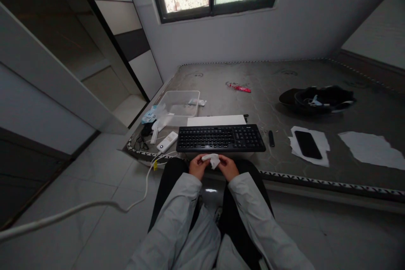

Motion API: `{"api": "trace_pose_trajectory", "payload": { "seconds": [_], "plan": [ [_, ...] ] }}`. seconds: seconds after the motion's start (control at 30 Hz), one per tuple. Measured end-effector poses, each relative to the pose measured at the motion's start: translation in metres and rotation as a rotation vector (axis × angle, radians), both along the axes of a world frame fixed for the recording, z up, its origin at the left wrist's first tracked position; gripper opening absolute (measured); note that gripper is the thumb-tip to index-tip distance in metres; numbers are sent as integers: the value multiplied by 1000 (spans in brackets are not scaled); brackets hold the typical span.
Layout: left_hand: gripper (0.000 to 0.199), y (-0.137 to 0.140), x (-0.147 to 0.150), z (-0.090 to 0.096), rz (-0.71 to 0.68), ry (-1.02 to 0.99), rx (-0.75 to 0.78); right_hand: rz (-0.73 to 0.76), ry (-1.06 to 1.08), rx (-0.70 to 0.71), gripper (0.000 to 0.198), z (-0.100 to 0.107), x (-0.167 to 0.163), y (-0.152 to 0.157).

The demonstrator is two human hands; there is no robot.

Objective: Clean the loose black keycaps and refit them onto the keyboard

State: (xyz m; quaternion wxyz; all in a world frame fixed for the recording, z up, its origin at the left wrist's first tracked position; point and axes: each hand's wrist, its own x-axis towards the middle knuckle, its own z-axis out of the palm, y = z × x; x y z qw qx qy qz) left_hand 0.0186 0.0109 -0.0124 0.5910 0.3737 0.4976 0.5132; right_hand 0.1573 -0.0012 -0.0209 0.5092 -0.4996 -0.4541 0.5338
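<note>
A crumpled white tissue or wipe (pixel 214 160) is pinched between both hands just above my lap. My left hand (pixel 198 166) is closed on its left end, and my right hand (pixel 228 168) grips its right side. Right in front of the hands lies a black keyboard (pixel 220 138), its near edge a little beyond my fingertips. Behind the keyboard is a flat white sheet or board (pixel 217 120), partly covered by it. A small dark stick-like object (pixel 271 139) rests off the keyboard's right end.
On the left are a clear plastic box (pixel 180 103), a white power bank (pixel 167 141) and a white cable (pixel 147 183). To the right, a black phone (pixel 308 144) lies on white paper beside another sheet (pixel 373 149). A black cap (pixel 319 99) and red packet (pixel 242 88) are farther back.
</note>
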Motion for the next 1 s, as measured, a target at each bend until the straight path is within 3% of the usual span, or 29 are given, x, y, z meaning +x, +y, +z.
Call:
{"api": "trace_pose_trajectory", "payload": {
  "seconds": [0.33,0.63,0.73,0.9,1.0],
  "plan": [
    [39,-5,4,0,-188,6,68,-71,-127,34,23,-6,6,0],
    [30,1,3,-5,-62,88,42,-24,1,-30,32,-1,2,-3],
    [28,2,2,-7,-36,82,31,-99,-42,31,33,1,2,-3],
    [27,2,2,-7,-18,82,14,-141,-302,244,13,5,3,-4],
    [27,2,1,-8,-24,73,18,-111,-355,244,18,8,3,-5]
  ]
}}
